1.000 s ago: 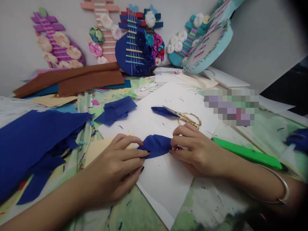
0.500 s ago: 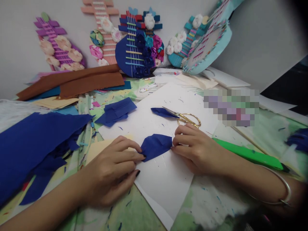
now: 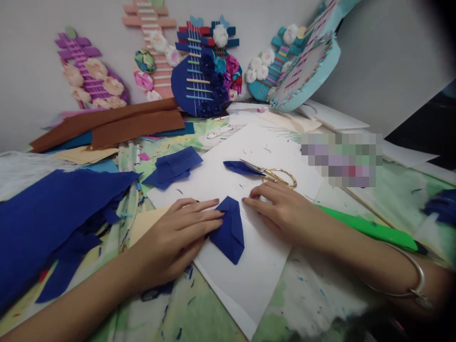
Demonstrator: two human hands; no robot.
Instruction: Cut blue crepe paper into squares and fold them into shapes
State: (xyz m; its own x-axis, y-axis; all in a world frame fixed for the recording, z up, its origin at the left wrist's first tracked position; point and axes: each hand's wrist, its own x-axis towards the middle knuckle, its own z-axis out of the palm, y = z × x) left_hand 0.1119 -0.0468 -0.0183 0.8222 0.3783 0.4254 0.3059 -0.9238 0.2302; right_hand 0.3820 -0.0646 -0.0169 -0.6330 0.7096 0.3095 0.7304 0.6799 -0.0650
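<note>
A folded piece of dark blue paper lies on a white sheet, its long side now pointing towards me. My left hand rests at its left edge with the fingers stretched out, the tips touching the paper. Just to its right my right hand hovers with loosely bent fingers, apart from the paper and holding nothing I can see. Gold-handled scissors lie beyond my right hand, their blades over a small blue paper piece. Several more folded blue pieces lie at the back left of the sheet.
A large blue sheet covers the left side. Brown paper lies behind it. Decorated paper guitars lean on the wall. A green box cutter lies under my right forearm. Blue scraps litter the table cover.
The blue paper has turned so its long side points nearer to me. My right hand has let go of its right end; my left fingers have straightened onto it.
</note>
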